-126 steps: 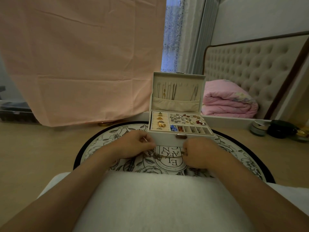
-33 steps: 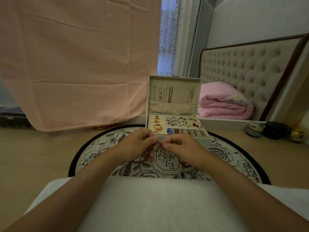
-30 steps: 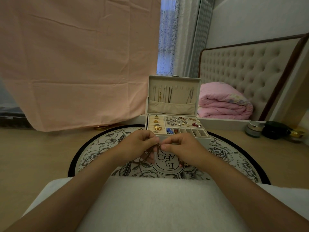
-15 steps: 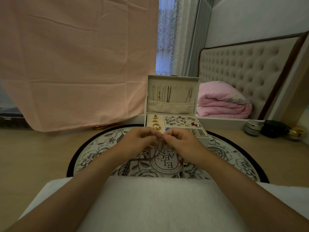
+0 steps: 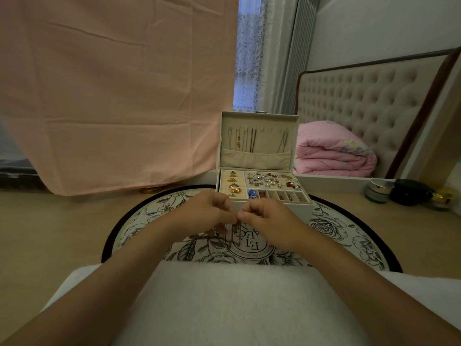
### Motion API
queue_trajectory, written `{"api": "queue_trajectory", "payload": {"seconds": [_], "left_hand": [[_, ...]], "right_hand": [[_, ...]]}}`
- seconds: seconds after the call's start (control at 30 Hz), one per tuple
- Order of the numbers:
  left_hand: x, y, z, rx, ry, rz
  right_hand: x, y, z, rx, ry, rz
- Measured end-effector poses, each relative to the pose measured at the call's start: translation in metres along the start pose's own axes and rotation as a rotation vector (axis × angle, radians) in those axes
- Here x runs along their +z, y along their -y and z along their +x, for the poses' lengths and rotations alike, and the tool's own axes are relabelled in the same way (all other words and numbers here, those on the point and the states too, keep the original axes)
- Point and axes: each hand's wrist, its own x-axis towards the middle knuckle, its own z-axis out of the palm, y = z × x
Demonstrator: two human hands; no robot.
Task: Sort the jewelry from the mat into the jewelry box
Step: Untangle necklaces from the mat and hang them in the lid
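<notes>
1. A white padded cushion (image 5: 232,303) fills the lower frame. Both forearms pass over it toward the centre.

2. The left hand (image 5: 207,212) and the right hand (image 5: 270,222) meet fingertip to fingertip above the mat. The fingers of both hands are curled, and each thumb and forefinger pinch the top of a thin chain necklace (image 5: 236,233). The strands of the necklace hang straight down from the pinch point, in front of the printed lettering at the mat centre. Whether the lower end touches the mat cannot be determined.

3. The round mat (image 5: 331,228) lies on the wooden floor (image 5: 50,233). It has a black border and a rose print.

4. The jewelry box (image 5: 303,212) stands on the far part of the mat, just beyond the hands. Its lid (image 5: 259,156) is open and upright.
   - Lid interior: several necklaces hang from hooks into a fabric pocket.
   - Left compartment: gold rings (image 5: 234,186) sit in ring rolls.
   - Rear right compartment: many small earrings (image 5: 270,181) lie loose.
   - Front row: narrow cells, with a blue piece (image 5: 252,194) in the leftmost.

5. Behind the box, a pink sheet (image 5: 112,96) hangs at left. A folded pink quilt (image 5: 334,156) lies at right, before a tufted headboard (image 5: 361,101). Small jars (image 5: 379,191) stand on the floor at far right.
</notes>
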Motion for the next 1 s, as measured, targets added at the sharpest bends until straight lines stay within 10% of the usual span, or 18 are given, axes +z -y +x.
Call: {"api": "queue_trajectory", "payload": {"seconds": [0.67,1.0], "left_hand": [[0.004,0.011,0.008,0.036,0.111,-0.888],[-0.016,0.007,0.004,-0.105,-0.013,-0.001]], "right_hand": [[-0.014,0.012,-0.001,0.177,-0.051,0.312],[-0.007,-0.001,0.002,0.121,-0.015,0.072]]}}
